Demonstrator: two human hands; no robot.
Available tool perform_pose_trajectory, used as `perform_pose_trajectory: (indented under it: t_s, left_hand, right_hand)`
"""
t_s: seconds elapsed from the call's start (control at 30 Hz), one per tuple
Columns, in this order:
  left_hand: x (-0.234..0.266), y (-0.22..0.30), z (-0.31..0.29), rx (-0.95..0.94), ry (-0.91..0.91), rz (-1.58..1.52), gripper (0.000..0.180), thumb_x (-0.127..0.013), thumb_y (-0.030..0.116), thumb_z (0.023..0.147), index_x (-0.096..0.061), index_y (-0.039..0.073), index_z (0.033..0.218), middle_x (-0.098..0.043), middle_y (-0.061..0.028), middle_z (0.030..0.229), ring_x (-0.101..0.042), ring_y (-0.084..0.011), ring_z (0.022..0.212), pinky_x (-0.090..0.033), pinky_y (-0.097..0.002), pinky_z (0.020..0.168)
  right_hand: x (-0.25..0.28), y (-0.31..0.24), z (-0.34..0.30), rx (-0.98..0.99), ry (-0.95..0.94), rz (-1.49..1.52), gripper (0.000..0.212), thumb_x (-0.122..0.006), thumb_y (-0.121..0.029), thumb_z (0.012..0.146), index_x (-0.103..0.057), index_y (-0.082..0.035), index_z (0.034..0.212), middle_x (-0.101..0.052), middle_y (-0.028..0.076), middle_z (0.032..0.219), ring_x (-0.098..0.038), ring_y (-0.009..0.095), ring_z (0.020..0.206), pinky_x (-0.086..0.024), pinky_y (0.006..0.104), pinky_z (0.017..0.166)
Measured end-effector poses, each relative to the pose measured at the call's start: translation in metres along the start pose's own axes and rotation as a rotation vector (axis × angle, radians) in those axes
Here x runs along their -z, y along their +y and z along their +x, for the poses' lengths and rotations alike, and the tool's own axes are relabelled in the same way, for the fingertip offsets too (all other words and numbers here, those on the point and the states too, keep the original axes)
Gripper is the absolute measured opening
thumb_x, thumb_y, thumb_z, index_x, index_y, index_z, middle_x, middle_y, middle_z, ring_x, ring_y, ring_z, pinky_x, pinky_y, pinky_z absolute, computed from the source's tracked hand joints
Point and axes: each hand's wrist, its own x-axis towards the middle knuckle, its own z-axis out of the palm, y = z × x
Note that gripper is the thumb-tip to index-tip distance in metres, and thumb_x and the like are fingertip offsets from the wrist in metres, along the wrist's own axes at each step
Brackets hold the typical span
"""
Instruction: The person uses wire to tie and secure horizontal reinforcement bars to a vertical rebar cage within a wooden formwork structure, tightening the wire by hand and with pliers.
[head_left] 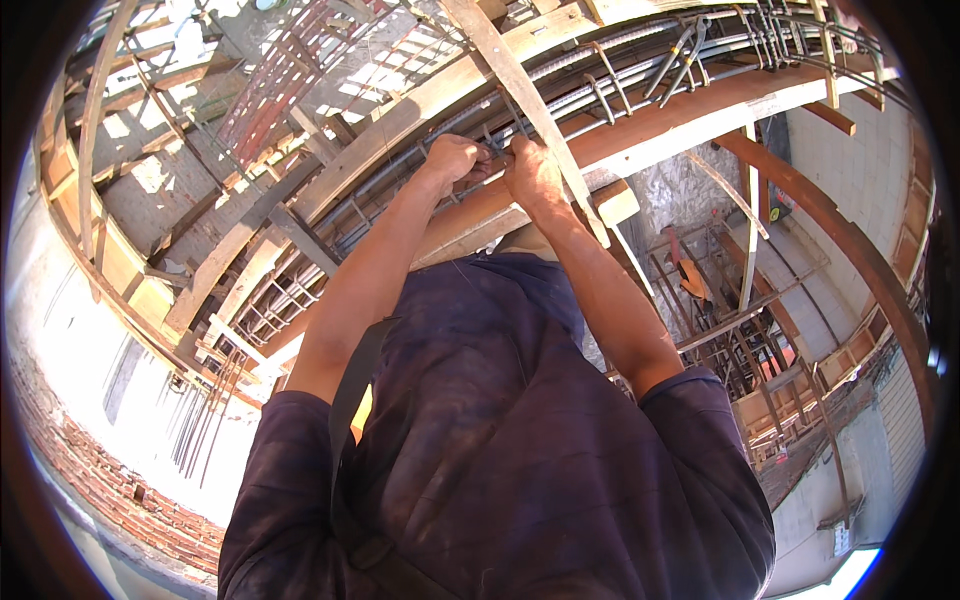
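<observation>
My left hand [457, 160] is closed, with its fingers curled in at the steel reinforcing bars [380, 183] of a long wooden beam form. Close to its right, my right hand [533, 172] is also closed, its fingertips pinched together over the same bars. Whatever either hand grips is too small or too hidden to name. A wooden crosspiece [520, 90] slants over the form just right of my right hand. Farther right, pincers [684, 62] with slim handles lie on the bars, among several bent stirrups [600, 98].
A reddish timber side board [690, 120] borders the bars on the near side. At right a curved brown beam [840, 225] stands over a lower level with upright bars [770, 350]. Timber framing [205, 280] and a brick wall [110, 480] lie at left.
</observation>
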Motion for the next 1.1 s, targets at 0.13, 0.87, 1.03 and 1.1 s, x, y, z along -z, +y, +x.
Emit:
perform_pose_trajectory:
  t_s: [0.13,0.87,1.03,1.1]
  left_hand:
    - [-0.007,0.002,-0.001,0.026,0.070,-0.113,0.013,-0.064,0.004,0.090,-0.071,-0.007,0.089,-0.072,-0.0157,0.080,-0.071,-0.0201,0.068,-0.060,-0.0296,0.058]
    - [0.012,0.009,0.025,-0.042,-0.033,0.556,0.026,-0.087,0.025,0.074,-0.075,0.003,0.081,-0.074,-0.0086,0.081,-0.066,-0.0151,0.077,-0.053,-0.0305,0.073]
    - [0.016,-0.012,0.035,-0.050,-0.059,0.542,0.029,-0.077,0.031,0.082,-0.075,0.002,0.086,-0.072,-0.0100,0.074,-0.069,-0.0165,0.069,-0.053,-0.0323,0.063]
    - [0.004,-0.010,0.017,-0.310,0.106,0.759,0.028,-0.073,0.030,0.080,-0.073,0.002,0.085,-0.072,-0.0177,0.081,-0.071,-0.0313,0.077,-0.055,-0.0418,0.071]
  right_hand:
    - [-0.040,0.007,-0.011,-0.025,0.056,-0.059,0.012,-0.060,-0.007,0.087,-0.062,0.001,0.095,-0.070,0.026,0.091,-0.071,0.041,0.088,-0.057,0.0485,0.075]
    - [-0.068,-0.055,-0.050,-0.276,-0.027,0.826,0.018,-0.060,-0.006,0.087,-0.070,0.002,0.100,-0.074,0.016,0.090,-0.073,0.027,0.083,-0.055,0.0380,0.078]
    - [0.014,-0.054,-0.067,-0.008,-0.192,0.475,0.025,-0.065,-0.021,0.089,-0.072,-0.001,0.102,-0.073,0.019,0.095,-0.071,0.035,0.092,-0.055,0.0422,0.084]
    - [0.057,-0.039,-0.062,-0.023,-0.022,0.552,0.027,-0.065,-0.023,0.089,-0.072,-0.001,0.104,-0.074,0.018,0.094,-0.072,0.030,0.091,-0.055,0.0390,0.084]
